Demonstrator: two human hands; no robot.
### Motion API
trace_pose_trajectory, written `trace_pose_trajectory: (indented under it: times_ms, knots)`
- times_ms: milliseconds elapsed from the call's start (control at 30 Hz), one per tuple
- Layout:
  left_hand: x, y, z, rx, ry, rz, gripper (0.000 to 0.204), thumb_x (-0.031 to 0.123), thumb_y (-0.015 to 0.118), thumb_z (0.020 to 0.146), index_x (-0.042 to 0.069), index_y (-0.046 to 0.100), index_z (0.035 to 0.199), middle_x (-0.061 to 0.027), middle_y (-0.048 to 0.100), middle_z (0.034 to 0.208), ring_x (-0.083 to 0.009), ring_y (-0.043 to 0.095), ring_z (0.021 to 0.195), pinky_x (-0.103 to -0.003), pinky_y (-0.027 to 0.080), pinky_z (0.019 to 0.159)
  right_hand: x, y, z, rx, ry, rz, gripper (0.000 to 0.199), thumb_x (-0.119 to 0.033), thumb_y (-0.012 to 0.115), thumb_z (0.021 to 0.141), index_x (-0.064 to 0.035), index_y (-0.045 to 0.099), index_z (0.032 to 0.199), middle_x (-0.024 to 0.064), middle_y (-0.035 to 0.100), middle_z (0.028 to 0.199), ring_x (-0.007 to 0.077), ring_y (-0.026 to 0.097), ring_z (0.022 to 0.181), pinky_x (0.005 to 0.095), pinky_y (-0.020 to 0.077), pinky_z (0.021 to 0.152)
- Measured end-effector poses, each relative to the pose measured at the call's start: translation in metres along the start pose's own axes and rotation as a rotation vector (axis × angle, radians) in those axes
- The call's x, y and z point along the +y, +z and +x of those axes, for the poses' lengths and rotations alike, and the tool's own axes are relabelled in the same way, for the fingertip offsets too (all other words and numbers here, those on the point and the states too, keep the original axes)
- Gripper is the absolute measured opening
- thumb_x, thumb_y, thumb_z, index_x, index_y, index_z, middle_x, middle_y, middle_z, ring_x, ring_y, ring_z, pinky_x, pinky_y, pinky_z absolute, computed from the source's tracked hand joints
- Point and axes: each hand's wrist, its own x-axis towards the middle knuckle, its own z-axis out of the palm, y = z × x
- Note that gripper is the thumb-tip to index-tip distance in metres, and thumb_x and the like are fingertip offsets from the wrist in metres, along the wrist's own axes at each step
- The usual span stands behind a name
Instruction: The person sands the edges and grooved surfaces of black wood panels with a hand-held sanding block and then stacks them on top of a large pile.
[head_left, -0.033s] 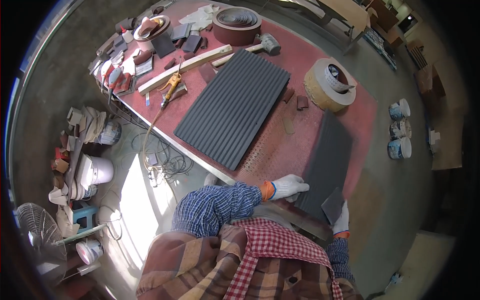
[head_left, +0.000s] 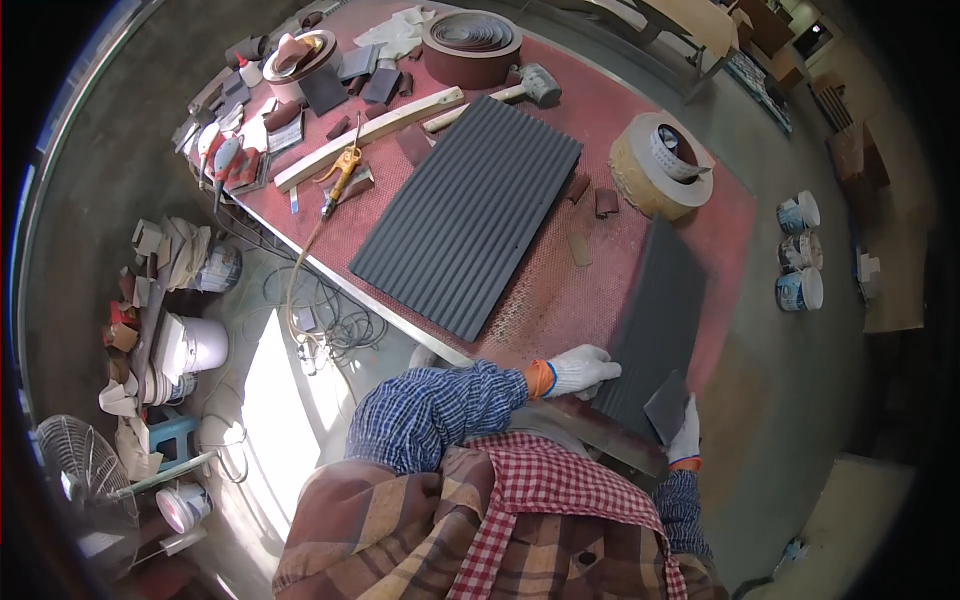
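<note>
While gloved, left hand (head_left: 582, 370) flat on dark panel (head_left: 660, 310), right hand (head_left: 685, 435) gripping grey sanding sheet (head_left: 666, 405)

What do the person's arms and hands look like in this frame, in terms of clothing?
Both hands wear white knit work gloves with orange cuffs: the left hand and the right hand. The forearms are covered by long blue-and-white checked shirt sleeves. No bare parts, cables or markings show.

Ribbed dark panel (head_left: 468, 215), tape roll (head_left: 660, 165), mallet (head_left: 530, 88).
</note>
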Motion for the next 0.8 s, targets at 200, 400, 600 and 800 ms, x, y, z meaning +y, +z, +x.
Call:
trace_pose_trajectory:
  times_ms: [200, 400, 600, 800]
  knots:
    - [0.024, -0.07, -0.055, -0.001, 0.041, 0.717, 0.047, 0.039, 0.048, 0.096, 0.0, 0.063, 0.116, -0.0217, 0.065, 0.117, -0.0385, 0.061, 0.111, -0.044, 0.046, 0.097, 0.009, 0.086, -0.024, 0.154, -0.28, 0.002, 0.05, -0.04, 0.054, 0.1, -0.0016, 0.057, 0.132, 0.0086, 0.063, 0.124, 0.0214, 0.063, 0.109, 0.0334, 0.0507, 0.094]
    - [0.028, -0.231, -0.163, 0.942, 0.732, 0.806, 0.034, 0.022, 0.069, 0.088, 0.006, 0.065, 0.119, -0.0129, 0.068, 0.107, -0.0284, 0.066, 0.1, -0.037, 0.053, 0.088, 0.059, 0.13, -0.063, 0.514, -0.241, 0.081, 0.053, -0.041, 0.06, 0.096, 0.0017, 0.059, 0.128, 0.0096, 0.065, 0.12, 0.0218, 0.065, 0.103, 0.0337, 0.0533, 0.089]
    - [0.013, -0.421, -0.204, 1.385, 0.067, 1.173, 0.074, 0.038, 0.076, 0.079, 0.0, 0.047, 0.135, -0.0223, 0.06, 0.116, -0.04, 0.061, 0.105, -0.046, 0.051, 0.09, 0.1, 0.167, -0.122, 0.632, -0.324, 0.207, 0.054, -0.041, 0.058, 0.097, 0.004, 0.058, 0.129, 0.0108, 0.064, 0.122, 0.0226, 0.065, 0.105, 0.0351, 0.0527, 0.09]
    - [0.014, -0.471, -0.186, 1.147, 0.012, 1.023, 0.07, 0.039, 0.078, 0.08, 0.004, 0.048, 0.132, -0.0286, 0.06, 0.12, -0.0463, 0.063, 0.102, -0.051, 0.052, 0.084, 0.124, 0.191, -0.167, 0.839, -0.439, 0.231, 0.053, -0.037, 0.063, 0.095, 0.0072, 0.06, 0.124, 0.01, 0.065, 0.117, 0.0178, 0.061, 0.102, 0.0314, 0.0484, 0.091]
